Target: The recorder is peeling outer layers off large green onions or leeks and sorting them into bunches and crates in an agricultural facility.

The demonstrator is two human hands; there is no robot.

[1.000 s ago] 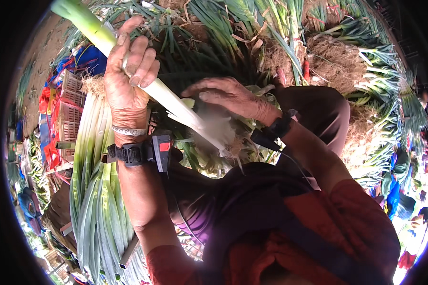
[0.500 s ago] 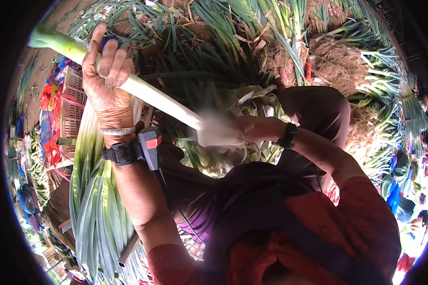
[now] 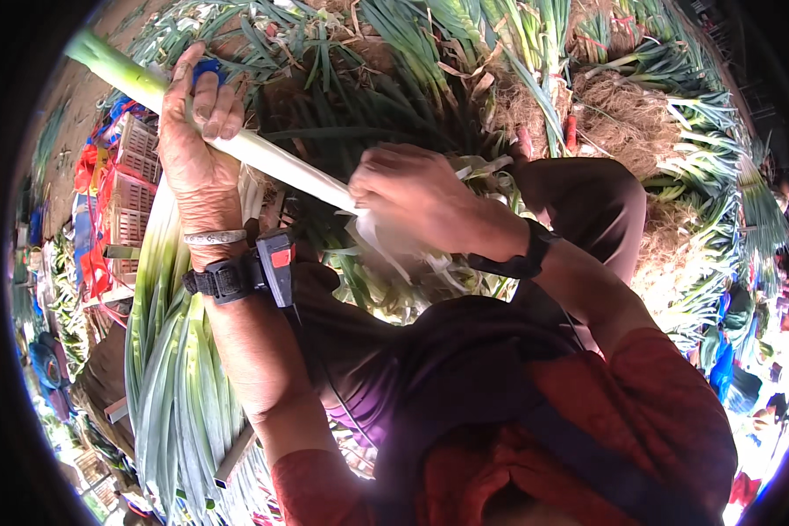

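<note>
My left hand (image 3: 206, 158) holds a long leek (image 3: 276, 162) slantwise, its thumb and fingers bent about the stalk. The green end points to the upper left and the white end slopes down to the right. My right hand (image 3: 421, 197) is closed at the white end, fingertips pinched against it. A loose strip of pale skin (image 3: 373, 237) hangs below that hand, partly blurred. Beside my left forearm lies a bunch of leeks (image 3: 180, 377), green leaves trailing down.
More leeks with matted brown roots (image 3: 622, 118) are heaped at the far right. Peelings (image 3: 430, 276) lie on the ground between my legs. Pale plastic crates (image 3: 131, 184) with red ribbons stand at the left. My bent knee (image 3: 587, 193) rises at the right.
My right hand has come up and left onto the white end of the leek, where a strip of skin now hangs. My left hand keeps its hold, hardly moved.
</note>
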